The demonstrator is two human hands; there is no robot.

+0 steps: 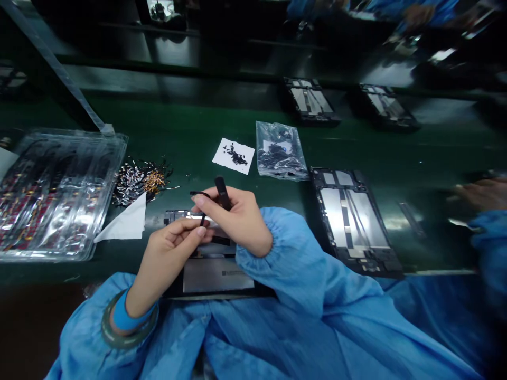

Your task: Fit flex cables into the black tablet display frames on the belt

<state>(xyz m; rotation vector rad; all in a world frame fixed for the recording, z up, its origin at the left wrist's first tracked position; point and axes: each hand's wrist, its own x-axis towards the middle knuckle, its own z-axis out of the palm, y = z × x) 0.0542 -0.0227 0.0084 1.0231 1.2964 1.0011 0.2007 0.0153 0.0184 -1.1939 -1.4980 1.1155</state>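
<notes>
Left hand [174, 248] palm-up over the tablet chassis [216, 274], fingers pinching a thin black strip [202, 218]. Right hand [233, 216] crosses above it, fingers closed on black tweezers [222, 192], also over the chassis at desk [178, 132] edge.

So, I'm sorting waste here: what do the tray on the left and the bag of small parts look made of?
The tray looks like thin clear moulded plastic: glossy, see-through, with glints on its ridges. The bag seems to be soft clear plastic film, wrinkled and shiny, with dark small parts showing through it.
</notes>
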